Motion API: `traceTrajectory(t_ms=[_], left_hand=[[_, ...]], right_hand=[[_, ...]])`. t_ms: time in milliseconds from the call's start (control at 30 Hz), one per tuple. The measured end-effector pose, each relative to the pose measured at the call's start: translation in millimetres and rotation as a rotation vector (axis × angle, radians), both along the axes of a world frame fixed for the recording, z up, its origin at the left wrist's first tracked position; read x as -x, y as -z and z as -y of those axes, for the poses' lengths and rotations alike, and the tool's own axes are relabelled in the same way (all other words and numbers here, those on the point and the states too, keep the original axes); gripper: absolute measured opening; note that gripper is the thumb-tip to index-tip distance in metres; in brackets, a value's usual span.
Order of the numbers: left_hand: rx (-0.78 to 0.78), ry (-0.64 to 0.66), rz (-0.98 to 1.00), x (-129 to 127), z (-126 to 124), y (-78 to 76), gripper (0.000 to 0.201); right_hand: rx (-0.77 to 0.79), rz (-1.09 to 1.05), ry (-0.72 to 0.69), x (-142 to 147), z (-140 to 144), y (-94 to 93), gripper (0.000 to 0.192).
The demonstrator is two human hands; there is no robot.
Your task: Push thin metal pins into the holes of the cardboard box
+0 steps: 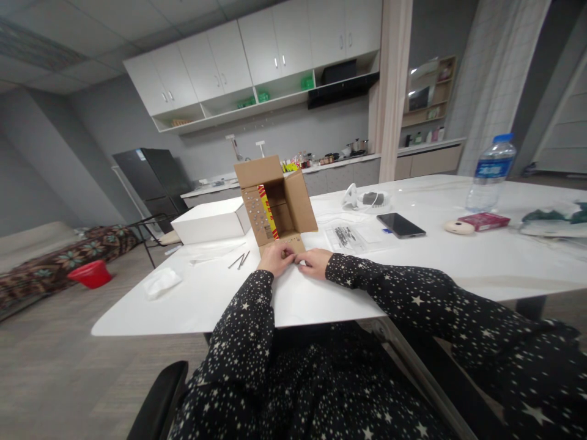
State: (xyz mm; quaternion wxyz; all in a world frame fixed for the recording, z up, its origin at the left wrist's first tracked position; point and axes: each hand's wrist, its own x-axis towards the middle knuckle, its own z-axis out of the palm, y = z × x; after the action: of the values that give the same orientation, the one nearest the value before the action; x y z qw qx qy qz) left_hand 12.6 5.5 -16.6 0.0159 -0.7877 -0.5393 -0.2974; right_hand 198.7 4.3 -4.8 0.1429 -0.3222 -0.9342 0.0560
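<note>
An open cardboard box [299, 201] stands on the white table in front of me, its flaps spread. Small shiny dots cover its left flap, beside a strip of yellow and red tape [268, 212]. At the near lower flap, my left hand [275, 259] has its fingers curled inward. My right hand [315, 263] meets it from the other side, thumb and fingers pinched close to the left fingertips. Whatever the fingertips hold is too small to make out. Two thin metal tools, perhaps tweezers [240, 261], lie left of my left hand.
Left of the box are a white box [211, 219] and a crumpled tissue [161, 283]. To the right lie a clear plastic packet [351, 237], a phone [401, 225], a white cabled device [367, 198], a dark red packet [485, 221] and a water bottle [490, 177].
</note>
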Motion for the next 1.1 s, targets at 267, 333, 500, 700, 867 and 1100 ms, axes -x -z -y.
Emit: traceTrajectory(t_ms=[267,333,500,700,867,1100], left_hand=[[0.039,-0.017,-0.023,0.2,0.5,-0.5,0.016],[0.016,-0.041,-0.014,-0.2,1.1,-1.1,0.016],[-0.032,-0.209,0.022,0.1,4.1,-4.4,0.012],[-0.095,-0.429,0.067,2.4,5.9,-7.1,0.013],[-0.077,-0.506,0.086,3.4,5.3,-6.9,0.017],[-0.035,-0.458,0.079,2.2,4.8,-5.6,0.021]], right_hand=[[0.006,0.002,-0.002,0.0,-1.3,1.2,0.032],[0.005,0.006,0.024,1.0,0.0,0.8,0.032],[-0.003,0.020,0.057,2.4,3.9,-1.1,0.029],[-0.001,-0.015,0.011,-1.5,5.9,-3.4,0.030],[-0.002,-0.013,0.008,-2.2,6.1,-4.2,0.031],[-0.009,-0.016,-0.003,-1.1,4.5,-3.2,0.031]])
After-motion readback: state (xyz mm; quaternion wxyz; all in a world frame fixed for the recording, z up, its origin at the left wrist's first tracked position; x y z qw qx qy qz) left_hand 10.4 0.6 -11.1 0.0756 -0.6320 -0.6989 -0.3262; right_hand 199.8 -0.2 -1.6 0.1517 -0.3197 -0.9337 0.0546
